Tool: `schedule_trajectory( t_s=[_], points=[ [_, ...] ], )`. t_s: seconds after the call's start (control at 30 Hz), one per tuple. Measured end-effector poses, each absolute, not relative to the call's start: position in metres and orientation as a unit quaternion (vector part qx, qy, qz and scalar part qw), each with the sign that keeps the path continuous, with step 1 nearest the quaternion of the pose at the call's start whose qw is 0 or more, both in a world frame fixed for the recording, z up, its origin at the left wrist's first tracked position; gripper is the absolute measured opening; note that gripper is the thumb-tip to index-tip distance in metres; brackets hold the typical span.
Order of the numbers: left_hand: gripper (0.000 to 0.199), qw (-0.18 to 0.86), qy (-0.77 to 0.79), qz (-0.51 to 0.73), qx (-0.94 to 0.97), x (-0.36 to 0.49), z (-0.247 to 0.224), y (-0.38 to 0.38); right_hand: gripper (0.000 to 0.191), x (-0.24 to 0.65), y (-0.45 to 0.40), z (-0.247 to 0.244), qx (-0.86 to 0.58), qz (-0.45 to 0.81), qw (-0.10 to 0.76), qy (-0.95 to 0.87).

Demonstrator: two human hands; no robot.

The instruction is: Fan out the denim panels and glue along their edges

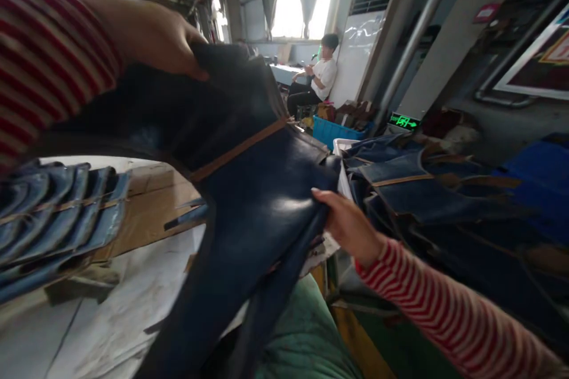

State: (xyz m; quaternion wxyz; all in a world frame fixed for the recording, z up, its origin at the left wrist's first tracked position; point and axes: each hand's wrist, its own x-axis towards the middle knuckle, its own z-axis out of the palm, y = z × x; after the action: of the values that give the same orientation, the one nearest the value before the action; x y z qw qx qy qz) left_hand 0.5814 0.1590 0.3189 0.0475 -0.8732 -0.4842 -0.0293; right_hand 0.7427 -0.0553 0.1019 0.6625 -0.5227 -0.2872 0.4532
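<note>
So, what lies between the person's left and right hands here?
In the head view, a dark blue sheet-like piece spans the stretch from the left hand to the right hand, crossed by a brown strip.

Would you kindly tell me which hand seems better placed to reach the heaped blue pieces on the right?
Probably the right hand: it pinches the held blue piece on the side nearer those heaped pieces, while the left hand holds its upper edge, farther away.

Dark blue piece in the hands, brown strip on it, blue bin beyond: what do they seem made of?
Dark blue piece: probably leather or coated fabric, given its smooth, glossy highlight.
Brown strip: matte, no highlight; perhaps leather or tape.
Blue bin: likely dull plastic, judging by its evenly coloured wall.
</note>
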Motion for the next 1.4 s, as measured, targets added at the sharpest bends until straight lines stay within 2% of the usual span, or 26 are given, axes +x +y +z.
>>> schedule_trajectory(
  t_s=[0.1, 0.23, 0.37, 0.47, 0.57, 0.77, 0.87, 0.93, 1.03, 1.1, 1.13, 1.2, 1.3, 1.4],
  points=[
    [0.046, 0.079, -0.450, 0.009, -0.890, 0.600, 0.283, 0.191, 0.031, 0.689, -0.044, 0.049, -0.477, 0.489, 0.689, -0.240],
    [0.035, 0.075, -0.414, 0.080, -0.904, 0.612, 0.186, 0.216, 0.035, 0.648, -0.041, -0.014, -0.463, 0.535, 0.690, -0.151],
    [0.031, 0.026, -0.389, 0.143, -0.910, 0.608, 0.085, 0.224, 0.040, 0.635, -0.039, -0.057, -0.480, 0.597, 0.643, -0.011],
    [0.032, 0.005, -0.391, 0.170, -0.905, 0.602, 0.036, 0.230, 0.037, 0.632, -0.034, -0.073, -0.510, 0.617, 0.598, 0.042],
    [0.035, -0.004, -0.404, 0.178, -0.898, 0.599, 0.016, 0.240, 0.033, 0.625, -0.024, -0.074, -0.496, 0.637, 0.586, 0.060],
    [0.034, -0.007, -0.397, 0.169, -0.902, 0.610, 0.024, 0.264, 0.021, 0.604, -0.002, -0.058, -0.432, 0.651, 0.619, 0.084],
    [0.033, -0.017, -0.398, 0.171, -0.901, 0.616, 0.017, 0.271, 0.023, 0.598, 0.006, -0.061, -0.405, 0.671, 0.615, 0.082],
    [0.033, -0.029, -0.404, 0.171, -0.898, 0.616, 0.002, 0.273, 0.038, 0.599, 0.007, -0.069, -0.391, 0.720, 0.569, 0.067],
    [0.040, -0.041, -0.411, 0.145, -0.899, 0.613, -0.025, 0.269, 0.068, 0.609, 0.001, -0.078, -0.368, 0.827, 0.424, -0.012],
    [0.048, -0.040, -0.412, 0.116, -0.903, 0.611, -0.038, 0.265, 0.069, 0.622, -0.007, -0.075, -0.354, 0.861, 0.349, -0.104],
    [0.051, -0.038, -0.411, 0.102, -0.905, 0.611, -0.043, 0.262, 0.064, 0.630, -0.012, -0.070, -0.363, 0.853, 0.343, -0.153],
    [0.050, -0.037, -0.409, 0.084, -0.908, 0.611, -0.046, 0.260, 0.049, 0.649, -0.017, -0.055, -0.432, 0.775, 0.388, -0.249],
    [0.045, -0.049, -0.416, 0.093, -0.903, 0.613, -0.046, 0.261, 0.030, 0.686, -0.011, -0.036, -0.588, 0.519, 0.467, -0.407],
    [0.045, -0.062, -0.439, 0.120, -0.888, 0.612, -0.043, 0.268, 0.024, 0.720, 0.006, -0.039, -0.673, 0.315, 0.429, -0.513]
  ],
)
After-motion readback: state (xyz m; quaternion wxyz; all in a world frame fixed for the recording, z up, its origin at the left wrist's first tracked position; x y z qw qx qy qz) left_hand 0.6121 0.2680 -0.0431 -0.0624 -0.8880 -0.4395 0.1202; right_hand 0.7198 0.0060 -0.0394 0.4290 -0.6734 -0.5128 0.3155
